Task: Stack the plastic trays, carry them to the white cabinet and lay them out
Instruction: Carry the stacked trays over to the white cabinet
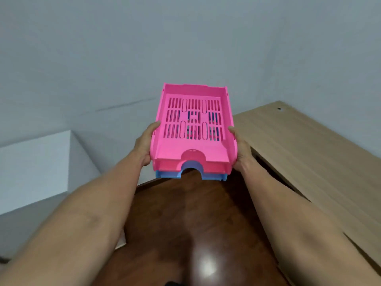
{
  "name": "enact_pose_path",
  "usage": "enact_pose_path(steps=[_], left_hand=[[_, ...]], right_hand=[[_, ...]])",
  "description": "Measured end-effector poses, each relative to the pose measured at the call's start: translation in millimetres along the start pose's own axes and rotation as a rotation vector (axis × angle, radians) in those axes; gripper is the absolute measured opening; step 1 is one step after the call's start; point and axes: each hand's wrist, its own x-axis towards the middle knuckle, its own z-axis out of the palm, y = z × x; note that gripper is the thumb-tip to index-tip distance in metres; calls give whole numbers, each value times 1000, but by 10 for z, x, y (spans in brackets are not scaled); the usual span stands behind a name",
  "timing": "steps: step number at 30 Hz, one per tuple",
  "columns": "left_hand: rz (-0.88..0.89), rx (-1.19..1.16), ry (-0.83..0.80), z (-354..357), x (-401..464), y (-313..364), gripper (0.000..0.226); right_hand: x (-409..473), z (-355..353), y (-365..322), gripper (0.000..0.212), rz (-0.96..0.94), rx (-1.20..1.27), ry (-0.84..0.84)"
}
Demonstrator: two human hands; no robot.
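Between my fingers: stack of three trays. Two pink trays [193, 124] on top, one blue tray [214, 176] beneath. Two hands on it, my left hand [145, 144] and right hand [242, 149]. Left of my fingers: one white cabinet [39, 162]. Right: one light wood desk [305, 153]. Below: one dark wood table [185, 223].

No writing, label, brand mark, number or sign can be read anywhere in the view — not on any plastic, wood or painted surface.
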Motion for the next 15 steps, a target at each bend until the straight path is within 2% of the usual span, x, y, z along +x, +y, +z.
enact_pose_path(steps=[4, 10, 15], left_hand=[[91, 19, 231, -881, -621, 240, 81], [186, -89, 442, -1978, -1612, 454, 70], [221, -120, 619, -2767, -2375, 464, 79]], right_hand=[[-101, 892, 300, 86, 53, -19, -217], [-428, 2257, 754, 90, 129, -92, -415], [-774, 3232, 1179, 89, 199, -146, -577]])
